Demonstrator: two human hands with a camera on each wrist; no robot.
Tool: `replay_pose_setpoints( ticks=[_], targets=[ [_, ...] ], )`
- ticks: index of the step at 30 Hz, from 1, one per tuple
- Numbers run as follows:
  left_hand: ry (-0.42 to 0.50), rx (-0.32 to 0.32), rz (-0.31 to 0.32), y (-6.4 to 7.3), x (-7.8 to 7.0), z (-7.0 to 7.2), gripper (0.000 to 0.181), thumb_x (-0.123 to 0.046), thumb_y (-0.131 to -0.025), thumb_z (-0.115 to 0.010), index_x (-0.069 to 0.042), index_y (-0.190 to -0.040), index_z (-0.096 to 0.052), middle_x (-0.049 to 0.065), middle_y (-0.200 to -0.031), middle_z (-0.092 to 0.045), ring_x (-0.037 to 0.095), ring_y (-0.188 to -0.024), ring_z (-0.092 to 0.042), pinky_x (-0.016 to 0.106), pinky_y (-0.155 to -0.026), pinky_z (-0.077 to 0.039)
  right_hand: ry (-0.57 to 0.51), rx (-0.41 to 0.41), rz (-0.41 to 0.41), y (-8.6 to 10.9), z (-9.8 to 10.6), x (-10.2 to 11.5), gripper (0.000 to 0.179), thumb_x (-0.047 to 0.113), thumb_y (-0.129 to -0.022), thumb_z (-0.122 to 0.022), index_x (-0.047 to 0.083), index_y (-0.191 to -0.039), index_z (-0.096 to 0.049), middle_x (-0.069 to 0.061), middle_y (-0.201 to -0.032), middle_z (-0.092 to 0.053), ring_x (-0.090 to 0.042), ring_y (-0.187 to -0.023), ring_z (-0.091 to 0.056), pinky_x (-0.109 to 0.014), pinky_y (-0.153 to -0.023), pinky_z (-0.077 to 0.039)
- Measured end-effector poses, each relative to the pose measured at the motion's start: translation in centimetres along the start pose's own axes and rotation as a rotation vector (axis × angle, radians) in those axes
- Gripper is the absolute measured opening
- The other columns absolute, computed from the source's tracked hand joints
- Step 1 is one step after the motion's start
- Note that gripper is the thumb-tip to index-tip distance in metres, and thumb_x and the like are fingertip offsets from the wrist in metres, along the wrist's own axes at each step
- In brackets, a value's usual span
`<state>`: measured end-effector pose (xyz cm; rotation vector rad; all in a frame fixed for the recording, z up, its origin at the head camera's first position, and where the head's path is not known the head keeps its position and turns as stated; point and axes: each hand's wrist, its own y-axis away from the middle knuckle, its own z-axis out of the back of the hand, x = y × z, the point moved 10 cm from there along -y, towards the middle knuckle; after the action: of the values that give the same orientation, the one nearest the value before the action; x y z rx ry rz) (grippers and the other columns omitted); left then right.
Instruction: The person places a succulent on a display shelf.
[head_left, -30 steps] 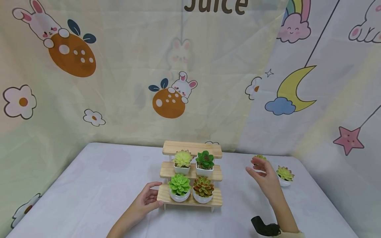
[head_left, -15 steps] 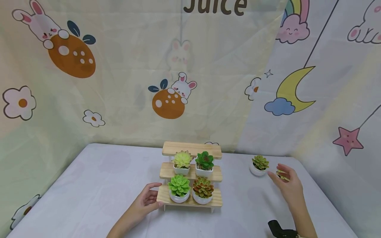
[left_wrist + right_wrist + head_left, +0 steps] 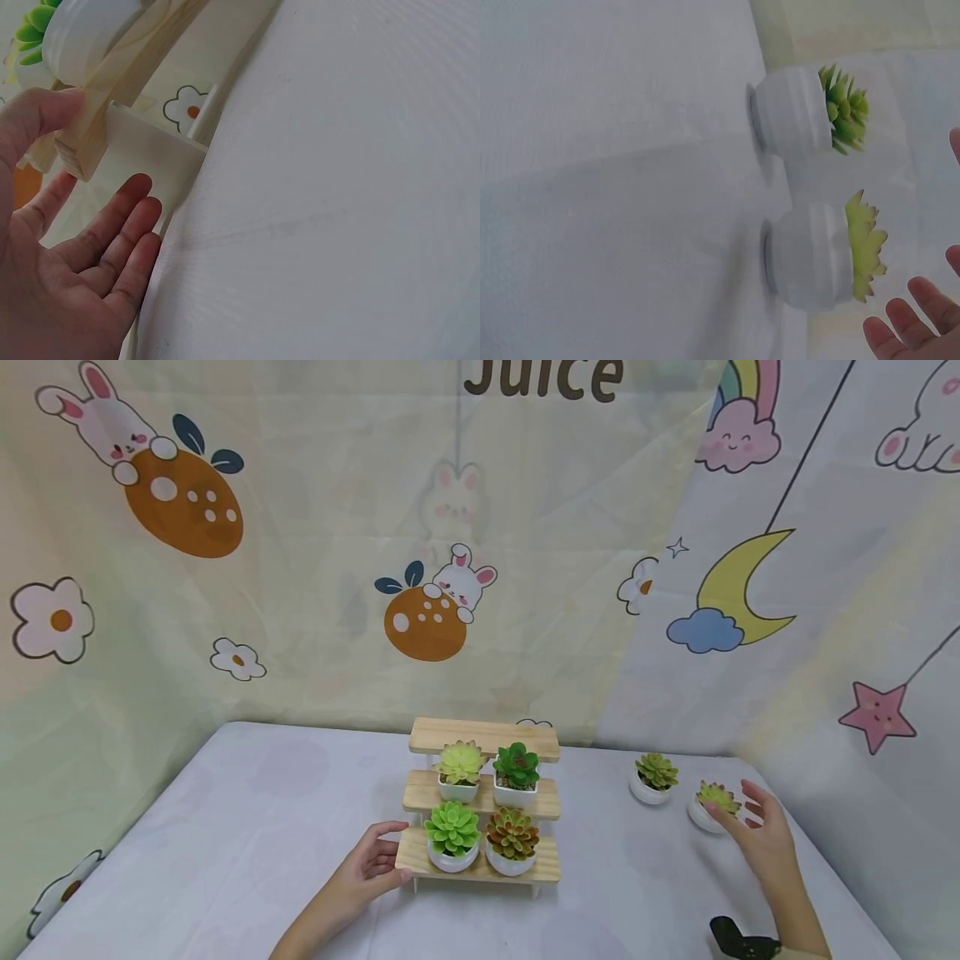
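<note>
My left hand (image 3: 366,867) holds the left end of the lowest board of a three-tier wooden display stand (image 3: 480,870). In the left wrist view, the thumb (image 3: 52,109) lies on the board's top and the index finger is against its end; the other fingers are off it. Over at the right, my right hand (image 3: 768,839) is beside a yellow-green potted succulent (image 3: 705,817), fingers spread and gripping nothing. The right wrist view has its fingertips (image 3: 934,300) near that plant's leaves (image 3: 866,247), apart from the pot. Another green succulent (image 3: 651,789) stands to its left.
On the stand's lowest board are a bright green succulent (image 3: 452,831) and a reddish-brown one (image 3: 512,839). The middle board bears a pale green succulent (image 3: 459,768) and a dark green one (image 3: 515,772). A printed cloth (image 3: 315,610) hangs behind the white table (image 3: 262,827).
My right hand has moved rightward, past the green succulent and over the yellow-green one to its right side, uncovering both. The left hand and the stand have stayed in place.
</note>
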<state>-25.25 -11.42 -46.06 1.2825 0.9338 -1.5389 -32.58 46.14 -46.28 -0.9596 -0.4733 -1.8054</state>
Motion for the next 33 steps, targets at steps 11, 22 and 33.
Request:
replay_pose_setpoints(
  ticks=[11,22,33],
  targets=[
    [-0.005,-0.002,-0.002,0.0,0.0,0.0,0.062,-0.017,-0.086,-0.066,-0.006,-0.137,-0.033,0.017,-0.112,-0.058,0.013,-0.095,-0.058,0.021,-0.081,-0.047,0.026,0.194,-0.166,3.8,-0.1,3.8,0.103,0.045,-0.087,-0.06,-0.003,-0.145,0.01,-0.034,-0.148,-0.002,-0.049,-0.132,-0.018,-0.058,-0.104,-0.027],
    [-0.021,-0.008,0.028,-0.1,0.4,0.1,0.063,-0.019,-0.084,-0.068,-0.008,-0.137,-0.034,0.016,-0.113,-0.057,0.015,-0.097,-0.058,0.021,-0.082,-0.047,0.04,0.252,-0.238,2.8,-0.9,0.8,0.11,0.056,-0.084,-0.058,-0.006,-0.144,0.01,-0.035,-0.145,-0.011,-0.048,-0.131,-0.02,-0.059,-0.104,-0.026],
    [-0.014,-0.011,0.023,-0.1,0.5,0.2,0.063,-0.018,-0.085,-0.067,-0.009,-0.137,-0.034,0.016,-0.114,-0.057,0.015,-0.097,-0.058,0.022,-0.082,-0.047,0.081,0.328,-0.185,1.8,-1.6,0.2,0.107,0.055,-0.083,-0.059,-0.009,-0.144,0.002,-0.036,-0.143,-0.014,-0.048,-0.129,-0.022,-0.058,-0.103,-0.027]
  ],
)
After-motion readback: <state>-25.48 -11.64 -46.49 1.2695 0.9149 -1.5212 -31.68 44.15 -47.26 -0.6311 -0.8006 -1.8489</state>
